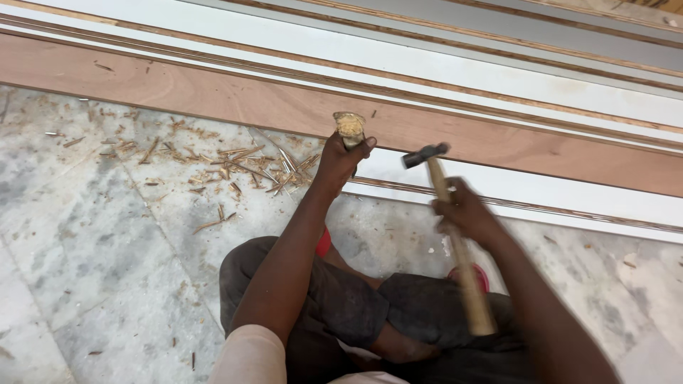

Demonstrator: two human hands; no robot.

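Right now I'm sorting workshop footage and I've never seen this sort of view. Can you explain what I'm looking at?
There is no machine here. One camera worn on a person's head looks down at their own two hands and bent legs on a marble floor. The left hand grips a chisel with a battered wooden top, held upright against the edge of a long plywood board. The right hand holds a wooden-handled hammer, blurred with motion, its head beside the chisel. Wood chips lie scattered on the floor. More laminated boards lie beyond.
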